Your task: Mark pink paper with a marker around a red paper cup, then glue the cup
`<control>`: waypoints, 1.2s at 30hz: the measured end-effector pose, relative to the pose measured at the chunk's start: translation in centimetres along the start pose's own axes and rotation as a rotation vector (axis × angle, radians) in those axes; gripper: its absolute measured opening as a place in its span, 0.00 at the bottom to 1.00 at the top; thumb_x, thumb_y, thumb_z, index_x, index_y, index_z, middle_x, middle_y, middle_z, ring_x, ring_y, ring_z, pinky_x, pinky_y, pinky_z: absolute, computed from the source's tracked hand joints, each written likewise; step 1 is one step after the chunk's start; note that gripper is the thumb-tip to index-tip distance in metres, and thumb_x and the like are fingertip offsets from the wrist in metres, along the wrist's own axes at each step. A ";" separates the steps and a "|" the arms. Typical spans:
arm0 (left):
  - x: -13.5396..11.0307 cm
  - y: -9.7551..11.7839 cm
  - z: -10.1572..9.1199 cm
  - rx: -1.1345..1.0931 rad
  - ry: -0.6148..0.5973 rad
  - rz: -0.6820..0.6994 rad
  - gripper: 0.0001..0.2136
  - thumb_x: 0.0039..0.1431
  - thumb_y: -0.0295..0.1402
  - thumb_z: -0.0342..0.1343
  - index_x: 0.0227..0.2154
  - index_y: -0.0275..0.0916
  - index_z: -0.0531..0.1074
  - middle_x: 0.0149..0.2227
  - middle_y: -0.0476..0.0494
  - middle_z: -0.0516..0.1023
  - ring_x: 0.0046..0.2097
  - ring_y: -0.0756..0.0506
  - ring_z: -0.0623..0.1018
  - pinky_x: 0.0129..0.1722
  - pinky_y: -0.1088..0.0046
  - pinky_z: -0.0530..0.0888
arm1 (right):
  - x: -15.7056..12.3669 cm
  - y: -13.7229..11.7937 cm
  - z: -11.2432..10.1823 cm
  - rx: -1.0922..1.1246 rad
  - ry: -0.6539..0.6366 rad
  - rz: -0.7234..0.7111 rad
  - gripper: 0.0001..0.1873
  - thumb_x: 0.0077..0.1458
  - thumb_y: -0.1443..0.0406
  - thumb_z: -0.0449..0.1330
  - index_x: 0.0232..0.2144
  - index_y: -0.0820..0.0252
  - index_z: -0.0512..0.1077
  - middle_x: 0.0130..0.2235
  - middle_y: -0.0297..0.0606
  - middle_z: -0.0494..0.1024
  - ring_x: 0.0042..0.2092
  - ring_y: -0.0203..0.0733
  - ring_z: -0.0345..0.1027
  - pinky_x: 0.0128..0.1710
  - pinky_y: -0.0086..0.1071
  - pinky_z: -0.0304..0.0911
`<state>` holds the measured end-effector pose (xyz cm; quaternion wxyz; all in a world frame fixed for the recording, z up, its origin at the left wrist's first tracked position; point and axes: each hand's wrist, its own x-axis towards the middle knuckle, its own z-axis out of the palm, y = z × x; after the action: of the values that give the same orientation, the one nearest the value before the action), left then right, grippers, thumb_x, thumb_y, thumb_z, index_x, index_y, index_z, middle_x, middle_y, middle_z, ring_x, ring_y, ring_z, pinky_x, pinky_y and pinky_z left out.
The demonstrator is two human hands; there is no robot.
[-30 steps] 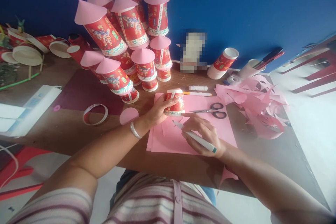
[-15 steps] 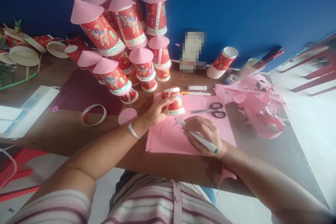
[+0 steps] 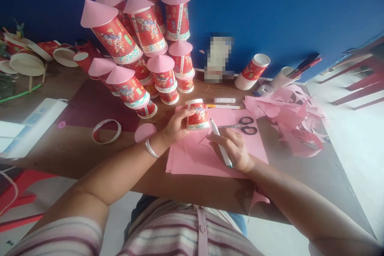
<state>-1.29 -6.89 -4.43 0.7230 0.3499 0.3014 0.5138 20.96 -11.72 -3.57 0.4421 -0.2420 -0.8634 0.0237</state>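
My left hand (image 3: pixel 179 126) grips a small red paper cup (image 3: pixel 196 115) from its left side, thumb across the front. The cup is upside down, with a green squiggle drawn along its white lower band. In my right hand (image 3: pixel 232 146) is a white marker (image 3: pixel 221 144) with a green end, its tip pointing up beside the cup, apart from it. Below both hands lie pink paper sheets (image 3: pixel 192 160). Black-handled scissors (image 3: pixel 247 125) rest on the sheets, their blades partly hidden by my right hand.
Several red cup towers with pink cone roofs (image 3: pixel 163 64) stand at the back left. A glue stick (image 3: pixel 225 100) and an orange marker (image 3: pixel 223 107) lie behind the sheets. Pink paper scraps (image 3: pixel 288 116) pile up on the right. A cut cup ring (image 3: pixel 106 131) lies left.
My right hand has turned the marker more upright and brought its tip up and right, to the cup's right side. The cup has turned and shifted slightly in my left hand.
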 end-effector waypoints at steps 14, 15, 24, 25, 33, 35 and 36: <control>0.0 -0.4 0.5 -0.008 -0.087 -0.029 0.16 0.58 0.43 0.72 0.42 0.36 0.84 0.38 0.42 0.86 0.41 0.41 0.84 0.45 0.65 0.78 | -0.3 2.4 0.6 -0.251 -0.028 -0.028 0.05 0.71 0.70 0.65 0.44 0.54 0.78 0.30 0.30 0.72 0.30 0.36 0.65 0.33 0.31 0.63; 0.0 -0.5 0.5 -0.009 -0.082 -0.029 0.17 0.59 0.45 0.71 0.42 0.36 0.84 0.38 0.41 0.86 0.41 0.41 0.84 0.45 0.64 0.78 | -0.3 2.5 0.6 -0.241 -0.021 -0.032 0.06 0.71 0.71 0.65 0.44 0.54 0.78 0.30 0.30 0.72 0.30 0.36 0.65 0.32 0.31 0.62; 0.0 -0.9 0.3 0.020 -0.049 0.011 0.17 0.60 0.47 0.71 0.42 0.39 0.83 0.40 0.42 0.86 0.44 0.38 0.85 0.48 0.60 0.78 | -0.5 3.0 1.1 -0.302 0.019 -0.040 0.06 0.71 0.69 0.62 0.42 0.53 0.78 0.29 0.32 0.74 0.29 0.38 0.66 0.32 0.32 0.62; -0.1 -0.8 0.4 0.024 -0.057 0.006 0.17 0.59 0.45 0.72 0.44 0.39 0.82 0.42 0.42 0.86 0.46 0.38 0.85 0.50 0.60 0.77 | -0.4 3.0 1.1 -0.297 0.033 -0.030 0.06 0.71 0.69 0.63 0.42 0.53 0.78 0.29 0.31 0.73 0.28 0.37 0.66 0.31 0.32 0.61; -0.4 -0.3 0.8 0.193 -0.129 0.002 0.31 0.50 0.36 0.80 0.55 0.41 0.76 0.54 0.42 0.83 0.58 0.37 0.80 0.64 0.56 0.72 | -0.1 3.9 0.7 -0.330 0.106 0.043 0.08 0.69 0.72 0.61 0.38 0.55 0.76 0.29 0.29 0.72 0.26 0.35 0.64 0.28 0.30 0.57; -0.5 -0.3 0.9 0.227 -0.131 -0.014 0.33 0.49 0.34 0.80 0.57 0.42 0.74 0.54 0.42 0.82 0.59 0.38 0.80 0.64 0.56 0.72 | -0.3 4.0 0.7 -0.369 0.082 0.031 0.08 0.70 0.71 0.61 0.38 0.55 0.77 0.28 0.30 0.73 0.27 0.34 0.65 0.28 0.29 0.58; -0.5 -0.3 1.0 0.235 -0.128 -0.016 0.34 0.48 0.35 0.81 0.58 0.42 0.73 0.54 0.42 0.82 0.58 0.38 0.80 0.64 0.56 0.72 | -0.3 4.0 0.7 -0.376 0.068 0.029 0.08 0.70 0.71 0.61 0.38 0.55 0.77 0.28 0.30 0.73 0.27 0.34 0.65 0.28 0.29 0.59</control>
<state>-0.51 -7.67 -4.07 0.6989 0.4619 0.3156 0.4457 22.20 -8.20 -5.25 0.4175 -0.3333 -0.8337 -0.1398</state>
